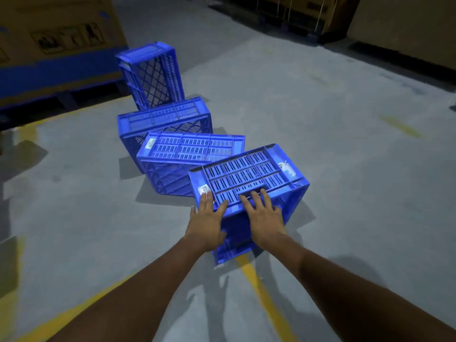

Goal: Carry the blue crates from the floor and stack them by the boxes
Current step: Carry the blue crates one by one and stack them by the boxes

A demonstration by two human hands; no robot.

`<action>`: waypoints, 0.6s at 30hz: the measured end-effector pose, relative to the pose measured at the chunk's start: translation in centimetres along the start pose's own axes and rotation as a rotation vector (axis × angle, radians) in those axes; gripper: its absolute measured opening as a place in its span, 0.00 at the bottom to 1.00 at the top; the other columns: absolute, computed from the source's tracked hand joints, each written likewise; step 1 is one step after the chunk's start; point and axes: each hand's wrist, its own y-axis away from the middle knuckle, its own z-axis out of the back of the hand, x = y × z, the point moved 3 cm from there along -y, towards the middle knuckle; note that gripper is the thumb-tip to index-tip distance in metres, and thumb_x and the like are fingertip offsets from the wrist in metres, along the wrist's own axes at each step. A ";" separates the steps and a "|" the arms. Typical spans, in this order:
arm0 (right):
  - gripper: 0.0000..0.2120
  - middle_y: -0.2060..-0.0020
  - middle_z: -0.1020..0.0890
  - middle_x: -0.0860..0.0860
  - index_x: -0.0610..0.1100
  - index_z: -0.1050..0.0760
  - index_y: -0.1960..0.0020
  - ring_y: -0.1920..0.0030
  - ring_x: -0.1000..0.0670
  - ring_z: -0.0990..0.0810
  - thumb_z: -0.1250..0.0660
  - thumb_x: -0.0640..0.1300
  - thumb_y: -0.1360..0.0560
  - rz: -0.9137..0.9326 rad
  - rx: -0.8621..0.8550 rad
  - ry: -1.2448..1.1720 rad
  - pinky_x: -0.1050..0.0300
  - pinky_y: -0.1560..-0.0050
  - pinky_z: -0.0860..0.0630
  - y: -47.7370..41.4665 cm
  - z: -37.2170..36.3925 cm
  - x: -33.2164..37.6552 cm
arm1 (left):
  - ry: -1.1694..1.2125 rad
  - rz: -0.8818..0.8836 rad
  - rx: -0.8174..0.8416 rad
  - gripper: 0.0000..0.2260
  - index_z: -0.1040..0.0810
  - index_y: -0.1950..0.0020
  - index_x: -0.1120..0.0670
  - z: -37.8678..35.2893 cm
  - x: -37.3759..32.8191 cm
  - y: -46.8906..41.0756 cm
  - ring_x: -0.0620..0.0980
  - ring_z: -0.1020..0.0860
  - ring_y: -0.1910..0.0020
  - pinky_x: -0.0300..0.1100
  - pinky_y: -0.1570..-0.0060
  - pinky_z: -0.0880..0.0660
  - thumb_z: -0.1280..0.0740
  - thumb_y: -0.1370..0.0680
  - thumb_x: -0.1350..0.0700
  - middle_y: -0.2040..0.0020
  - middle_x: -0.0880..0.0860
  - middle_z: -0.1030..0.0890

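Both hands are out flat on the near crate (249,174), which sits on the floor (345,144) right under them. The left hand (208,223) has fingers straight and spread over the near left corner of the slotted top wall, and the right hand (265,218) lies splayed just beside it, the two a little apart, gripping nothing. That crate lies on its side, long axis running across from left to right and angling away. Three more crates (190,156) trail off beyond the fingertips, up and leftward, the farthest standing on end near a box (61,33). A yellow line (259,287) passes beneath the right wrist.
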 end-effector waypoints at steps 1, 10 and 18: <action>0.42 0.21 0.49 0.47 0.52 0.54 0.21 0.21 0.41 0.56 0.33 0.44 0.25 -0.017 -0.014 0.003 0.38 0.30 0.39 -0.2 0.4 0.3 | -0.017 0.020 -0.027 0.38 0.49 0.22 0.46 0.2 -0.1 -0.1 0.62 0.56 0.22 0.60 0.28 0.43 0.32 0.26 0.43 0.21 0.62 0.56; 0.15 0.40 0.24 0.48 0.49 0.30 0.36 0.35 0.44 0.30 0.38 0.45 0.23 -0.023 0.020 0.194 0.32 0.32 0.43 -1.5 2.5 1.5 | -0.043 0.007 -0.159 0.31 0.27 0.47 0.55 1.0 -0.2 0.6 0.60 0.18 0.52 0.44 0.77 0.26 0.22 0.49 0.60 0.46 0.63 0.20; 0.17 0.44 0.19 0.42 0.45 0.22 0.43 0.42 0.39 0.21 0.32 0.51 0.28 0.183 0.249 0.110 0.46 0.43 0.24 3.1 3.1 -1.7 | -0.020 -0.207 -0.069 0.41 0.31 0.42 0.54 0.4 -2.9 3.4 0.60 0.19 0.45 0.44 0.64 0.20 0.23 0.54 0.58 0.42 0.63 0.20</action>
